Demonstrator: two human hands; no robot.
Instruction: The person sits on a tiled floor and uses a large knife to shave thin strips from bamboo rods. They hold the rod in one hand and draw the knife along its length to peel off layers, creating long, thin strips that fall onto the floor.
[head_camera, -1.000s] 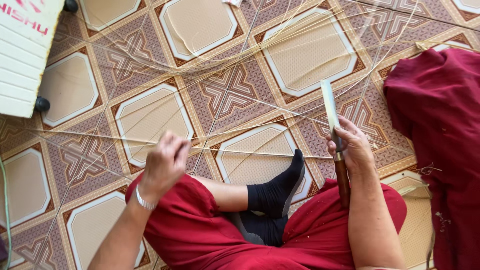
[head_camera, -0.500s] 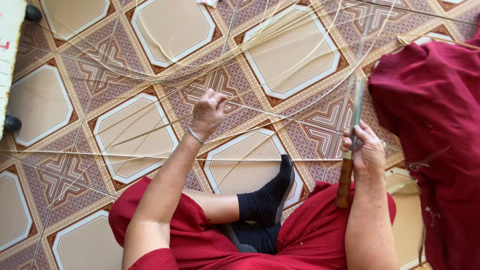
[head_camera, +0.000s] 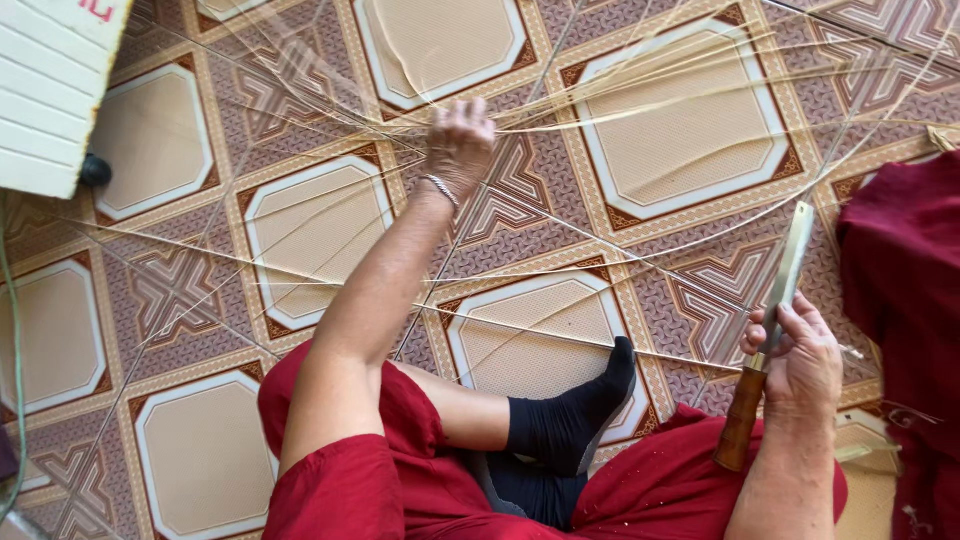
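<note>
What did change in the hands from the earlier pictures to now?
The left hand moved forward, away from the body, arm stretched out, drawing the thin pale strips along the tiled floor. The right hand kept gripping the knife, blade pointing forward. The legs stayed crossed.

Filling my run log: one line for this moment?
left hand: gripping thin strips | right hand: holding knife upright | floor: patterned tiles
</note>
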